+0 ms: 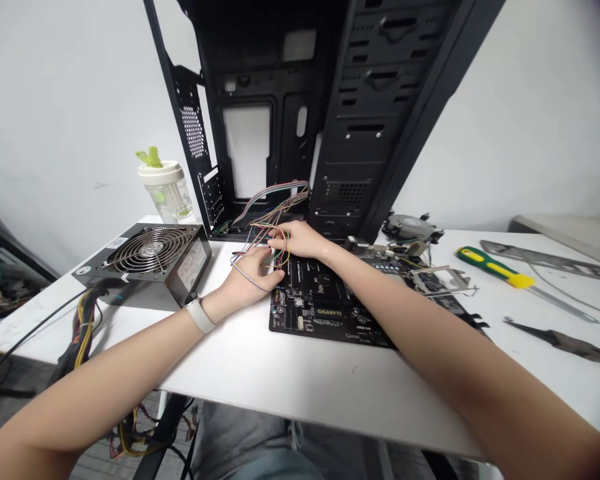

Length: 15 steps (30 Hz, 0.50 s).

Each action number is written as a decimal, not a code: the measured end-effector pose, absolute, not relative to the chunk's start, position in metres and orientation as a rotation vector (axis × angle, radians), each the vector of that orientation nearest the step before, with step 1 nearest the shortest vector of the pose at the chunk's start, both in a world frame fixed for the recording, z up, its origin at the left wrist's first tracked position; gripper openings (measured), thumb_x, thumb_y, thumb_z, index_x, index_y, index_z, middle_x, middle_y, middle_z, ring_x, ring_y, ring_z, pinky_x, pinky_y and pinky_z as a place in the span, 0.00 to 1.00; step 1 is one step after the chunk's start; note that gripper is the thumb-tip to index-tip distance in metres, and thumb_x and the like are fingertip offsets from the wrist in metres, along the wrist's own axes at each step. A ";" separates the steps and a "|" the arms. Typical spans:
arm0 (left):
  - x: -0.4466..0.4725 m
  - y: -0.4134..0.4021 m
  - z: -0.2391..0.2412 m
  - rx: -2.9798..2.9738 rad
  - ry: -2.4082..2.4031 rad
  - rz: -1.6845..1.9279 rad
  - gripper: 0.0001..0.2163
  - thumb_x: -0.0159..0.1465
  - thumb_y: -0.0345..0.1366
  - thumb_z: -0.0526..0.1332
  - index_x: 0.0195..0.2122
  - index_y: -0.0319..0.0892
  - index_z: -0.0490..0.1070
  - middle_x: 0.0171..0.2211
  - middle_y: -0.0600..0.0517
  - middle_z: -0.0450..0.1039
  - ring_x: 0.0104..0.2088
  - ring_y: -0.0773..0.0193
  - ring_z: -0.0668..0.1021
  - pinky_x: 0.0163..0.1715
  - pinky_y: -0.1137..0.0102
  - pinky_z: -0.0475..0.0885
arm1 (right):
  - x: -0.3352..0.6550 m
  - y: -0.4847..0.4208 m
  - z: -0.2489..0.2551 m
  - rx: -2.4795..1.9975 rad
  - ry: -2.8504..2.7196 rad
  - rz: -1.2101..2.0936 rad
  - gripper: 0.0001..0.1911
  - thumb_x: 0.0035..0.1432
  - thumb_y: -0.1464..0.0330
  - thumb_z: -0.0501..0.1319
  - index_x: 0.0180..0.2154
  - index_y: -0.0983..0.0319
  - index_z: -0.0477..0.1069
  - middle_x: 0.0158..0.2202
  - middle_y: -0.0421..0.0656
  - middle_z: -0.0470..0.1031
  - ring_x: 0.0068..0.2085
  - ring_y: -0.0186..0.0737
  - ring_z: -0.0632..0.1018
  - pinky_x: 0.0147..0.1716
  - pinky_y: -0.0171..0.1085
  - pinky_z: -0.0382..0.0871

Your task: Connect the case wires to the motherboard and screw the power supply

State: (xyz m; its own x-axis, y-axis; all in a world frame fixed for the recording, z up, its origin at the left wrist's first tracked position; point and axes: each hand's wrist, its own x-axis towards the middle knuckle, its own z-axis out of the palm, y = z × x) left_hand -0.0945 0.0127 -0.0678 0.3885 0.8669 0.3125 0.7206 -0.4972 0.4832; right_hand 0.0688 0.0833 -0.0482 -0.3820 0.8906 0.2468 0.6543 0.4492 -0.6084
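A black motherboard (330, 303) lies flat on the white table (290, 373). Thin coloured wires (267, 210) run out of the open black computer case (300, 113) down to the board's far left corner. My left hand (253, 273), a white band at its wrist, is closed over those wires at the board's edge. Right beside it, my right hand (297, 240) pinches the wire ends, fingers together. Whatever connector sits between the fingers is too small to make out.
A power supply (150, 263) with a round fan grille sits left, its cable bundle hanging off the table edge. Behind it stands a plastic bottle (167, 190). Right of the board lie a green-and-yellow screwdriver (510, 277), pliers (565, 341), a metal bracket (443, 280), a cooler fan (410, 227).
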 end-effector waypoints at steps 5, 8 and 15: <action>-0.095 0.016 -0.074 2.417 1.324 0.836 0.25 0.56 0.39 0.61 0.53 0.32 0.66 0.55 0.38 0.69 0.56 0.51 0.71 0.59 0.59 0.65 | 0.065 0.085 -0.046 -1.266 -2.040 0.713 0.07 0.52 0.70 0.64 0.35 0.66 0.78 0.32 0.41 0.78 0.34 0.32 0.75 0.38 0.32 0.66; -0.095 0.016 -0.076 2.421 1.333 0.832 0.25 0.57 0.39 0.60 0.53 0.30 0.66 0.55 0.35 0.68 0.57 0.48 0.71 0.59 0.56 0.64 | 0.069 0.085 -0.042 -1.273 -1.991 0.741 0.06 0.51 0.69 0.65 0.27 0.67 0.76 0.25 0.38 0.74 0.29 0.31 0.71 0.33 0.32 0.64; -0.097 0.008 -0.069 2.439 1.299 0.752 0.14 0.60 0.32 0.54 0.45 0.35 0.72 0.41 0.43 0.76 0.42 0.56 0.77 0.46 0.61 0.72 | 0.078 0.079 -0.033 -1.328 -2.044 0.875 0.03 0.50 0.73 0.63 0.26 0.67 0.74 0.16 0.34 0.65 0.21 0.28 0.64 0.25 0.32 0.59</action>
